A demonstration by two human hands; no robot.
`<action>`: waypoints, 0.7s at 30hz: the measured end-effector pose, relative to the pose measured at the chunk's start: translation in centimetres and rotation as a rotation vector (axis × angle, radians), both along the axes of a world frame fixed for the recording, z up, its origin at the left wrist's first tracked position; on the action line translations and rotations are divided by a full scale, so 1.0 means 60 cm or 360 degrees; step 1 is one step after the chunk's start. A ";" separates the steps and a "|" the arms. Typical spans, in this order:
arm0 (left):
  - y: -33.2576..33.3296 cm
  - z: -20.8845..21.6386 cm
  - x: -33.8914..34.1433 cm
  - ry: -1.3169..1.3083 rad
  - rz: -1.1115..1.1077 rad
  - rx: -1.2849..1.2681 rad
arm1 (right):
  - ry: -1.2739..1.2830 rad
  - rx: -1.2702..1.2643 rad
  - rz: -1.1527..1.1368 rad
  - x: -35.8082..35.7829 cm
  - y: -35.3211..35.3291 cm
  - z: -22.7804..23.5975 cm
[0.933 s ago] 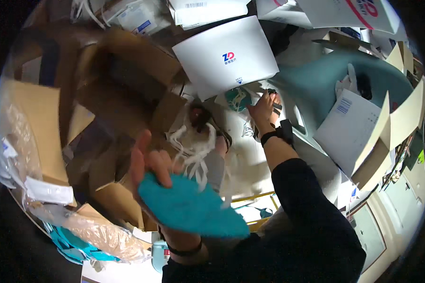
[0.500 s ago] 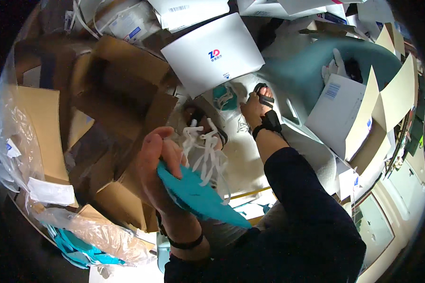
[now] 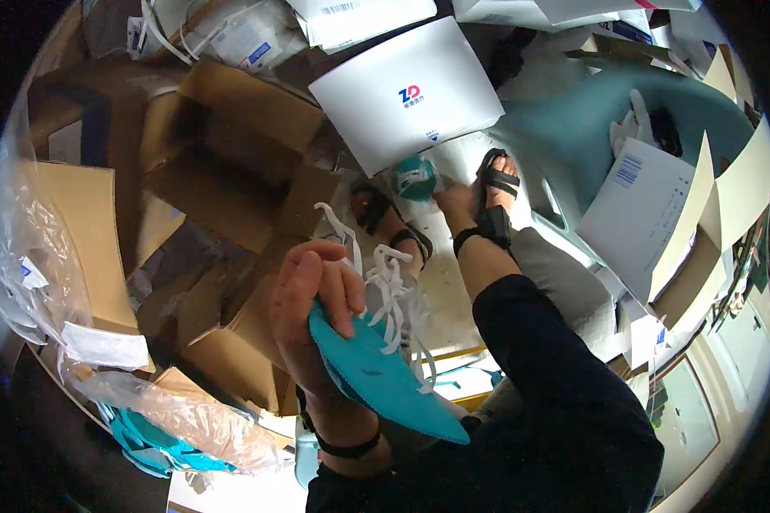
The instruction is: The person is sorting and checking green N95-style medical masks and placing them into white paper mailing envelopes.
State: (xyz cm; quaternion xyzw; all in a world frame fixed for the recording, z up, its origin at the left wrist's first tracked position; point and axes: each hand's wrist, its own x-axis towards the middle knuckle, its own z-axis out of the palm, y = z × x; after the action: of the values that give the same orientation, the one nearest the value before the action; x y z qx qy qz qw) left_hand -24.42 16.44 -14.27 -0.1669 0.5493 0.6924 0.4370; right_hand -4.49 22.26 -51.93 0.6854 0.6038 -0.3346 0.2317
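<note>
My left hand (image 3: 316,295) is closed around the edge of a teal cloth-like piece with white straps (image 3: 376,363). More than one layer shows along its edge, and the straps dangle in loose loops on its right side. Down by the floor, my right hand (image 3: 456,202) reaches to the right edge of another teal piece (image 3: 415,178), which lies near my feet below a white box. The fingers of that hand point toward the piece and are mostly hidden behind its back, so its grip is unclear.
A white box (image 3: 409,94) stands ahead, and an open brown carton (image 3: 239,162) is on the left. At lower left, clear plastic bags (image 3: 188,419) lie over more teal pieces (image 3: 141,432). To the right are a grey-green seat (image 3: 565,111) and an open white carton (image 3: 637,201).
The view has shifted slightly, moving the surroundings to the right in the picture. My right hand has come closer to the teal piece on the floor. My left hand keeps its hold.
</note>
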 end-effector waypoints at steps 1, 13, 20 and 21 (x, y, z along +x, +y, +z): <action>-0.002 0.000 -0.001 0.0025 -0.0015 -0.0016 | 0.0016 -0.0035 -0.0078 -0.006 0.003 0.013; -0.039 0.031 -0.002 0.0619 -0.0170 0.0068 | 0.0815 0.0265 -0.0960 -0.033 -0.056 0.268; -0.162 0.167 0.045 0.0550 -0.0168 0.0206 | 0.2374 -0.0120 -0.1201 0.045 -0.047 0.543; -0.195 0.194 0.051 0.0562 -0.0205 0.0270 | 0.2398 -0.0181 -0.1070 0.066 -0.041 0.596</action>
State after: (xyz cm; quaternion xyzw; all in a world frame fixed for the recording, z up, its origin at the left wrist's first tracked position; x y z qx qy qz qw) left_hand -21.36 4.71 -2.65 0.0298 0.5666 0.7253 0.3898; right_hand -0.53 19.82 -16.14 0.4088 0.3422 -0.7859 -0.3133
